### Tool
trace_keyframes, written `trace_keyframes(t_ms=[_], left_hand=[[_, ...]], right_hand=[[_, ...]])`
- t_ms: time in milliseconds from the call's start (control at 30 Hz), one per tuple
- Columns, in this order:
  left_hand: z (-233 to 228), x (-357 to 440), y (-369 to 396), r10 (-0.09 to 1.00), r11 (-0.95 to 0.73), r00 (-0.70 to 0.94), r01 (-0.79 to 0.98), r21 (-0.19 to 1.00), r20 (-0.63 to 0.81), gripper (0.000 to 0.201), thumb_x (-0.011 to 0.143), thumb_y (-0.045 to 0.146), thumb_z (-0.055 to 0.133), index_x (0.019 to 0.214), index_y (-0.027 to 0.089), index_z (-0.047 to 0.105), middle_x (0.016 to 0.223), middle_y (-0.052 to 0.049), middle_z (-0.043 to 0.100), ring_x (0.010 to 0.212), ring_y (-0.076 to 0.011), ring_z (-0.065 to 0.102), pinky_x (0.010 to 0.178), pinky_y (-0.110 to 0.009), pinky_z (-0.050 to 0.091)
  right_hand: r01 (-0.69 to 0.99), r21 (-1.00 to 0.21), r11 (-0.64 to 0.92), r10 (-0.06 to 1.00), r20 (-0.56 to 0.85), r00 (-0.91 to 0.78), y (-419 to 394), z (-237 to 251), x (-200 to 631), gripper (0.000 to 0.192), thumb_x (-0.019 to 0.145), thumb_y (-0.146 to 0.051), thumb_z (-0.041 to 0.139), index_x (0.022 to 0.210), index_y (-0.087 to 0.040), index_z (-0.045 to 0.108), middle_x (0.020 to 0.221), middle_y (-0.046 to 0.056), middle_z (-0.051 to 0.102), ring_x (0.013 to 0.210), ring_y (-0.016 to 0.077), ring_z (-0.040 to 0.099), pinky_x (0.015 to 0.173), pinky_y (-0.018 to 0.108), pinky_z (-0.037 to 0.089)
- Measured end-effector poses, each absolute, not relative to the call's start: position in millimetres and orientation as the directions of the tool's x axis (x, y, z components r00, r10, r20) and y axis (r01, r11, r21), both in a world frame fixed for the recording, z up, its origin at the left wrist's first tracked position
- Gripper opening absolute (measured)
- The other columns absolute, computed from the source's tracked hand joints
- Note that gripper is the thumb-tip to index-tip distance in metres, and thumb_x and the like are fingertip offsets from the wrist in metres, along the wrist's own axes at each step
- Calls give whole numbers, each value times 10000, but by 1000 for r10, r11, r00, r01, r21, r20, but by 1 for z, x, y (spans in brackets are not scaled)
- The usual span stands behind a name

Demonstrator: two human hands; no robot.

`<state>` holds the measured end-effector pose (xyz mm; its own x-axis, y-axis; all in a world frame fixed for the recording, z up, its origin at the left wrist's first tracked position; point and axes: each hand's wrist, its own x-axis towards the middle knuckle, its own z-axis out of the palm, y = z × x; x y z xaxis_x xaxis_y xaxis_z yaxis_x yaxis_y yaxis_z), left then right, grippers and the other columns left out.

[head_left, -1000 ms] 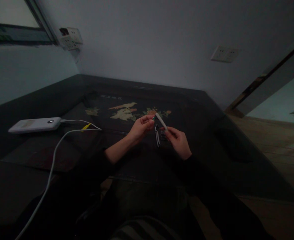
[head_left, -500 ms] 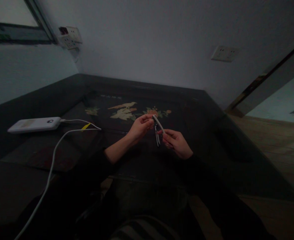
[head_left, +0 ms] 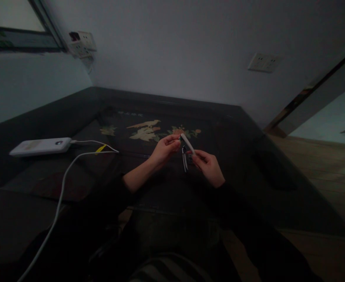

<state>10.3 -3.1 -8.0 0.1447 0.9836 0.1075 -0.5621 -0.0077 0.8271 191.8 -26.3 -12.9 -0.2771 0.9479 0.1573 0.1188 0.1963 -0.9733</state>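
Observation:
A narrow pale strip slants between my two hands above the dark table. My right hand is closed on its lower end, thumb on top. My left hand is closed in a pinch close beside the strip's upper end. A small dark greenish bit shows at those fingertips, too small to name. Just below, between the hands, hangs or lies a thin dark loop with pale edges; whether it joins the strip I cannot tell.
The dark table carries a bird-and-flower picture. A white power bank lies at left, its white cable with a yellow tag running toward me. Wall sockets sit behind. The light is dim.
The strip looks straighter and shows more of its broad face. My right hand has shifted slightly up and left; my left hand has barely moved.

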Motion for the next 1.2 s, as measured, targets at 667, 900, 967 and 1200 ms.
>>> trace_keyframes(t_ms=[667, 900, 967, 1200], left_hand=[[-12, 11, -1, 981, -28, 145, -565, 824, 132, 465, 506, 354, 891, 851, 131, 673, 600, 51, 592, 506, -27, 476, 520, -166, 363], [-11, 10, -1, 982, -10, 151, -574, 819, 117, 465, 495, 341, 896, 852, 140, 674, 633, 45, 615, 541, -34, 517, 568, -171, 406], [-11, 10, -1, 981, -10, 153, -574, 819, 120, 472, 489, 340, 900, 850, 138, 672, 652, 41, 625, 567, -41, 537, 601, -179, 431], [-10, 11, 0, 976, -37, 152, -591, 806, 156, 450, 517, 330, 892, 863, 127, 689, 670, 22, 637, 539, -36, 499, 538, -175, 393]], right_hand=[[22, -991, 134, 950, 122, -286, -20, -20, 193, 457, 773, -498, 679, 1012, -108, 691, 521, -63, 394, 449, 63, 315, 426, 224, 184], [54, -982, 178, 941, 154, -302, -23, -19, 193, 444, 787, -490, 666, 1014, -109, 697, 546, -50, 418, 466, 68, 332, 428, 226, 196], [40, -985, 167, 929, 144, -341, -24, -17, 193, 431, 791, -483, 663, 1005, -110, 694, 539, -53, 414, 456, 64, 324, 428, 226, 194], [-54, -996, 70, 880, 87, -467, -30, -13, 193, 390, 791, -461, 668, 983, -122, 671, 530, -67, 404, 420, 47, 286, 421, 225, 173]])
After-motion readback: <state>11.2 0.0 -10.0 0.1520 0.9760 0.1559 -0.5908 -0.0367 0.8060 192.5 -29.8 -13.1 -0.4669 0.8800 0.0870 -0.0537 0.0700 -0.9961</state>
